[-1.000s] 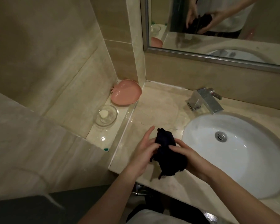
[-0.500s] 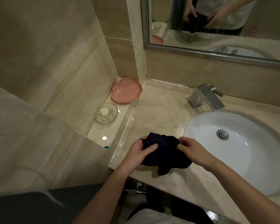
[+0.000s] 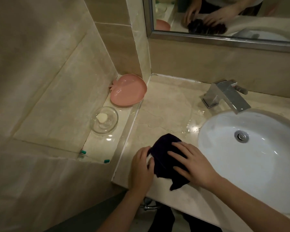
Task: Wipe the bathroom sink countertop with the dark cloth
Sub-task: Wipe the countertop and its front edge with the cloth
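Observation:
The dark cloth (image 3: 164, 156) lies bunched on the beige marble countertop (image 3: 166, 111), near its front left corner and just left of the white sink basin (image 3: 251, 158). My right hand (image 3: 194, 163) presses flat on top of the cloth with straight, spread fingers. My left hand (image 3: 141, 166) rests at the cloth's left edge, fingertips touching it. A wet patch shines on the counter between the cloth and the faucet.
A chrome faucet (image 3: 224, 96) stands behind the basin. On the lower left ledge sit a pink heart-shaped dish (image 3: 128, 91), a glass soap dish (image 3: 104, 122) and small teal-capped items (image 3: 84, 152). A mirror (image 3: 224, 15) hangs above the backsplash.
The cloth went from being held up and bunched between both hands to lying on the counter. My right hand flattened on top of it; my left hand moved to its left edge.

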A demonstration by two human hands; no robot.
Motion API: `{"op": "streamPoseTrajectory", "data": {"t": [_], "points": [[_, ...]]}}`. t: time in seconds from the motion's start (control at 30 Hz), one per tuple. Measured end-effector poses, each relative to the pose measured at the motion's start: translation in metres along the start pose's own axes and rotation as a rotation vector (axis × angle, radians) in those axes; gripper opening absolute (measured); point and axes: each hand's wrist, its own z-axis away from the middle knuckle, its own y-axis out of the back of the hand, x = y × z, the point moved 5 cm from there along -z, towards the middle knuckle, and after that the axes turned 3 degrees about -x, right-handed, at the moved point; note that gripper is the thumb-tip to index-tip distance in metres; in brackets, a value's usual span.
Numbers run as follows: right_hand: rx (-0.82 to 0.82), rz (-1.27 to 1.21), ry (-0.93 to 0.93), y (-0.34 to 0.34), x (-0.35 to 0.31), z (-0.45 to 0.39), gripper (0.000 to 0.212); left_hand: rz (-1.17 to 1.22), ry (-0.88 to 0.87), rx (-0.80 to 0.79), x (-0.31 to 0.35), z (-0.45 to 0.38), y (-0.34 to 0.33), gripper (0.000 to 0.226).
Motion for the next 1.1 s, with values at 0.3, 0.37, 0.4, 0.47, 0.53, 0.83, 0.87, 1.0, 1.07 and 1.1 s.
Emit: {"op": "streamPoseTrajectory", "data": {"t": [0.3,0.37,0.4,0.47,0.53,0.83,0.87,1.0,1.07,1.1], "points": [[-0.133,0.031,0.064,-0.065,-0.028,-0.068,0.072,0.048,0.076,0.256,-0.028,-0.049,0.003,0.046],[-0.050,0.033,-0.047,-0.062,-0.025,-0.091,0.069,0.078,0.066,0.299,-0.029,-0.053,0.003,0.045],[-0.021,0.008,-0.108,-0.059,-0.020,-0.104,0.067,0.066,0.050,0.311,-0.028,-0.053,0.001,0.047],[0.022,-0.039,-0.197,-0.053,-0.007,-0.128,0.062,0.026,0.012,0.337,-0.028,-0.053,0.000,0.048],[0.066,-0.038,-0.259,-0.046,0.012,-0.145,0.060,0.000,-0.017,0.353,-0.030,-0.057,-0.001,0.048],[0.374,-0.073,-0.859,-0.008,0.106,-0.064,0.057,-0.119,0.028,0.304,-0.023,-0.061,-0.006,0.047],[0.369,-0.106,-0.874,-0.015,0.091,-0.052,0.057,-0.156,0.028,0.314,-0.021,-0.063,-0.005,0.046],[0.151,-0.051,-0.585,-0.044,0.014,-0.039,0.059,-0.162,0.078,0.357,-0.013,-0.084,-0.001,0.044],[0.044,-0.054,-0.381,-0.049,-0.003,-0.051,0.061,-0.120,0.032,0.329,-0.010,-0.092,-0.002,0.046],[-0.016,-0.049,-0.268,-0.049,-0.005,-0.062,0.063,-0.101,0.002,0.312,-0.010,-0.094,-0.003,0.047]]}}
